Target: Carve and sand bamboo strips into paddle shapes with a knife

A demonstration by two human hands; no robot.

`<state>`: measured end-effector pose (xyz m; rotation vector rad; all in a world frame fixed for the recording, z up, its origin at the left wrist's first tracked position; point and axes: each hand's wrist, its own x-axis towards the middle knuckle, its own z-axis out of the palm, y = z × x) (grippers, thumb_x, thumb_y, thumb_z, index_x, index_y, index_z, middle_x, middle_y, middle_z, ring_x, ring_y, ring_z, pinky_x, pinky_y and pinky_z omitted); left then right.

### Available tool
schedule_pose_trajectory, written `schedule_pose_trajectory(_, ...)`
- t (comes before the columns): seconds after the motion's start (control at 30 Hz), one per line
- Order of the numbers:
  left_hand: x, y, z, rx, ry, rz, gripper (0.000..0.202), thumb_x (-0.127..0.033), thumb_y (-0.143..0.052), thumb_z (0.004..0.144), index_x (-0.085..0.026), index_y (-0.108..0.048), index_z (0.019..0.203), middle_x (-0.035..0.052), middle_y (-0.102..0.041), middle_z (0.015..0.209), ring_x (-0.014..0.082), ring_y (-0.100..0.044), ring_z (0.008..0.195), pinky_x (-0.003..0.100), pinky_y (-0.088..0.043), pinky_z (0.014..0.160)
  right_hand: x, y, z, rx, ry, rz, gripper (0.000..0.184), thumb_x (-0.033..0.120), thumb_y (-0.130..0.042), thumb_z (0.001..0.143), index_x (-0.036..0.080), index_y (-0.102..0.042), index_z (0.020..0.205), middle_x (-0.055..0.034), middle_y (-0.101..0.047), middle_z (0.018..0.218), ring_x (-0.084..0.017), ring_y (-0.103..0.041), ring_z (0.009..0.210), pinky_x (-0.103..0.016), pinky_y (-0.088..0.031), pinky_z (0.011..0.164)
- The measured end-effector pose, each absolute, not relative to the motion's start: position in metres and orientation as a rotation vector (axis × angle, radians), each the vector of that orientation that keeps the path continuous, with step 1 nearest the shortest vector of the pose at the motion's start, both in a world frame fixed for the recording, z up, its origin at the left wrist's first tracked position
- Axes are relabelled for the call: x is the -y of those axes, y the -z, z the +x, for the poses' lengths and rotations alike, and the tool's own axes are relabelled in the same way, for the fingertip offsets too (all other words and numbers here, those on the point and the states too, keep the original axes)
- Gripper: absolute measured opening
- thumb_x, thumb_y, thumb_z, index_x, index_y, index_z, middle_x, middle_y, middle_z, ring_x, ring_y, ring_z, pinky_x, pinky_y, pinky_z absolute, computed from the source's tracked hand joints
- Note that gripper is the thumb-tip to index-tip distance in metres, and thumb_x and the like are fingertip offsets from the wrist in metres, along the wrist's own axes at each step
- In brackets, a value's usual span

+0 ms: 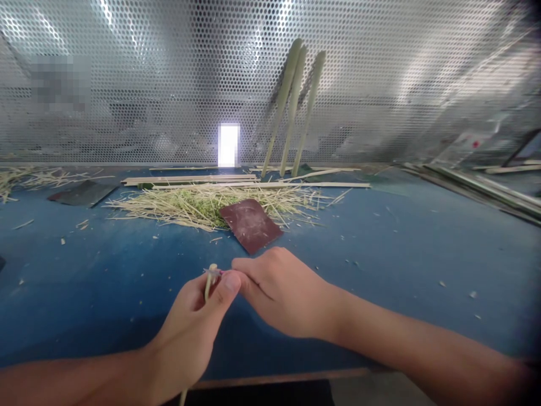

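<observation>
My left hand (190, 327) is closed around a thin pale bamboo stick (208, 285) whose tip pokes up between thumb and fingers. A small purplish bit sits at that tip. My right hand (281, 290) is closed too, its fingertips pinched against the stick's tip right beside my left thumb. Both hands hover low over the blue table top (105, 287), near its front edge. What the right fingers pinch is too small to name.
A dark red sheet of sandpaper (250, 225) lies just beyond my hands, on a heap of bamboo shavings (186, 206). Flat bamboo strips (190, 180) lie behind it, and three green strips (291, 107) lean on the perforated metal wall (169, 84). More strips (486, 189) lie at right.
</observation>
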<state>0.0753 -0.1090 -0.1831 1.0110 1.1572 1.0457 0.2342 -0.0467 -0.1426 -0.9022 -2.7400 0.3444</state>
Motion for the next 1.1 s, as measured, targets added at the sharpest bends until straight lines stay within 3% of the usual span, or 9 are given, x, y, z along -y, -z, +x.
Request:
schedule_pose_trajectory(0.1, 0.109, 0.183, 0.075, -1.169, -1.038, 1.104, 0.054, -0.063, -0.060, 0.083, -0.022, -0.033, 0.061, -0.0081, -0.019, 0.057, 0.0089, -0.013, 0.052, 0.025, -0.015, 0.044, 0.049, 0.143, 0.234, 2.752, -0.202, -0.946, 0.039, 0.031, -0.035, 0.101, 0.018, -0.049, 0.066, 0.0048, -0.039, 0.051, -0.009, -0.018, 0.045, -0.030, -0.011, 0.050)
schedule_pose_trajectory(0.23, 0.111, 0.185, 0.077, -1.264, -0.968, 1.159, 0.062, -0.077, -0.046, 0.081, -0.022, -0.033, 0.057, -0.0074, -0.023, 0.052, 0.0086, -0.018, 0.048, 0.025, -0.015, 0.043, 0.057, 0.140, 0.234, 2.732, 0.049, -1.061, 0.039, 0.033, -0.036, 0.099, 0.019, -0.053, 0.067, 0.0029, -0.043, 0.051, -0.011, -0.014, 0.046, -0.031, -0.009, 0.051)
schedule_pose_trajectory(0.57, 0.115, 0.185, 0.076, -1.290, -0.939, 1.041, 0.064, -0.080, -0.045, 0.080, -0.022, -0.033, 0.057, -0.0076, -0.026, 0.049, 0.0079, -0.021, 0.046, 0.024, -0.018, 0.043, 0.057, 0.140, 0.237, 2.658, 0.299, -1.119, 0.048, 0.041, -0.029, 0.103, 0.018, -0.055, 0.069, -0.0008, -0.051, 0.051, -0.012, -0.024, 0.041, -0.031, -0.007, 0.050)
schedule_pose_trajectory(0.63, 0.115, 0.186, 0.074, -1.307, -0.949, 1.031, 0.063, -0.079, -0.043, 0.081, -0.022, -0.032, 0.056, -0.0076, -0.024, 0.047, 0.0083, -0.023, 0.044, 0.024, -0.023, 0.044, 0.053, 0.139, 0.239, 2.570, 0.280, -1.119, 0.055, 0.047, -0.023, 0.104, 0.018, -0.054, 0.068, -0.0012, -0.050, 0.051, -0.012, -0.027, 0.042, -0.031, -0.008, 0.050)
schedule_pose_trajectory(0.73, 0.114, 0.184, 0.072, -1.224, -0.966, 1.058, 0.059, -0.075, -0.055, 0.078, -0.022, -0.034, 0.060, -0.0086, -0.027, 0.050, 0.0082, -0.025, 0.046, 0.023, -0.030, 0.046, 0.051, 0.134, 0.241, 2.526, 0.079, -1.046, 0.057, 0.047, -0.020, 0.105, 0.018, -0.049, 0.065, 0.0007, -0.047, 0.050, -0.010, -0.030, 0.043, -0.031, -0.010, 0.050)
schedule_pose_trajectory(0.9, 0.111, 0.179, 0.072, -1.142, -0.996, 1.179, 0.049, -0.065, -0.063, 0.080, -0.021, -0.046, 0.067, -0.0090, -0.033, 0.047, 0.0077, -0.027, 0.045, 0.022, -0.029, 0.047, 0.052, 0.129, 0.240, 2.653, -0.309, -0.941, 0.050, 0.044, -0.026, 0.104, 0.019, -0.044, 0.065, 0.0037, -0.044, 0.050, -0.008, -0.032, 0.043, -0.029, -0.014, 0.050)
schedule_pose_trajectory(1.1, 0.110, 0.184, 0.071, -1.188, -0.968, 1.188, 0.050, -0.065, -0.051, 0.088, -0.021, -0.044, 0.066, -0.0083, -0.040, 0.051, 0.0057, -0.029, 0.040, 0.024, -0.028, 0.044, 0.054, 0.136, 0.236, 2.747, -0.153, -1.074, 0.040, 0.037, -0.032, 0.100, 0.020, -0.048, 0.067, 0.0027, -0.046, 0.052, -0.010, -0.021, 0.044, -0.030, -0.012, 0.050)
